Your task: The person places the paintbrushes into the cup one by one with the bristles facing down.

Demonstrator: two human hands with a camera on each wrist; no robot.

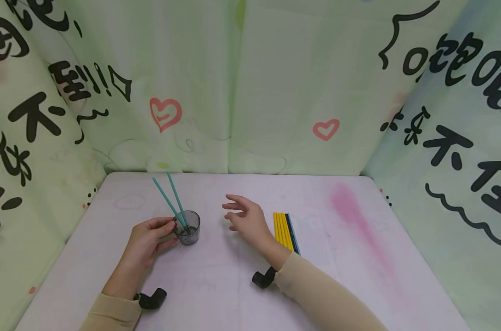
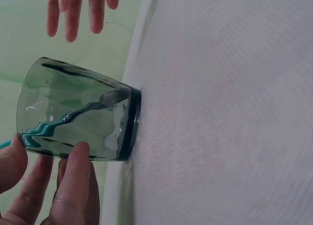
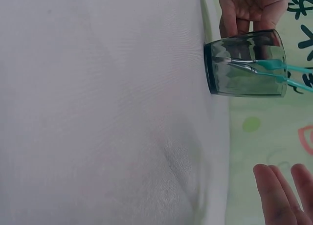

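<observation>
My left hand [image 1: 149, 239] grips the near left side of a smoky clear glass [image 1: 191, 230], its thumb at the rim and its fingers along the wall. Upright on the table, the glass shows its base against the cloth in the left wrist view. Two paintbrushes [image 3: 264, 68] with teal handles lean in it, bristle ends down, handles slanting out over the rim. To the right of the glass, my right hand [image 1: 248, 218] hovers over the table with spread, slightly bent fingers and holds nothing. Its fingertips [image 2: 72, 32] appear beyond the glass in the left wrist view.
Several thin yellow sticks [image 1: 280, 230], with a dark blue and a teal one alongside, lie right of my right wrist, partly hidden by the forearm. The white table cloth [image 1: 217, 294] has a pink stain [image 1: 360, 220]. Printed curtains [image 1: 275, 92] enclose the back and sides.
</observation>
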